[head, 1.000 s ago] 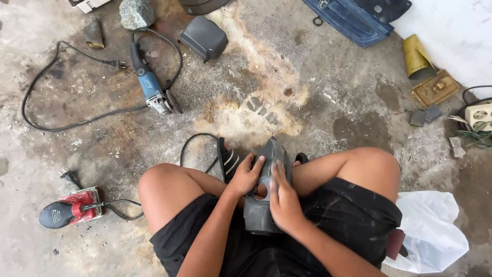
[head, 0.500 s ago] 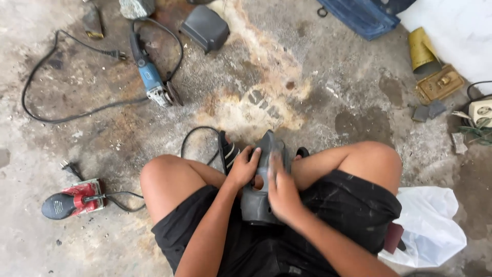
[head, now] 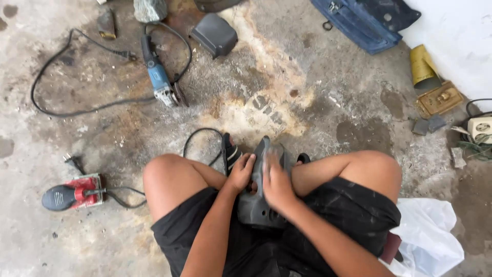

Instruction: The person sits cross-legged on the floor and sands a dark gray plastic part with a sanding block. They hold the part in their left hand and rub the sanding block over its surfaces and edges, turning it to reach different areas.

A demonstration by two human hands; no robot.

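Grey part: a dark grey moulded plastic panel [head: 259,197] stands on end between the person's knees, its lower end in the lap, its top near the floor.
Left hand: the left hand [head: 240,172] is clamped on the panel's left edge, steadying it.
Right hand: the right hand [head: 275,183] lies flat on the panel's face, fingers together; it looks like rubbing or sanding, though any abrasive under the palm is hidden.
Step in hand: surface work on the panel, by my judgement mid-way; another pass calls for a firm left grip.
Edges: thighs hem the panel in on both sides; a black cord [head: 197,139] loops just beside the left knee.
Open room: bare concrete floor [head: 318,102] ahead; the blue angle grinder [head: 159,82], red sander [head: 72,192] and white plastic bag [head: 430,231] lie well apart.
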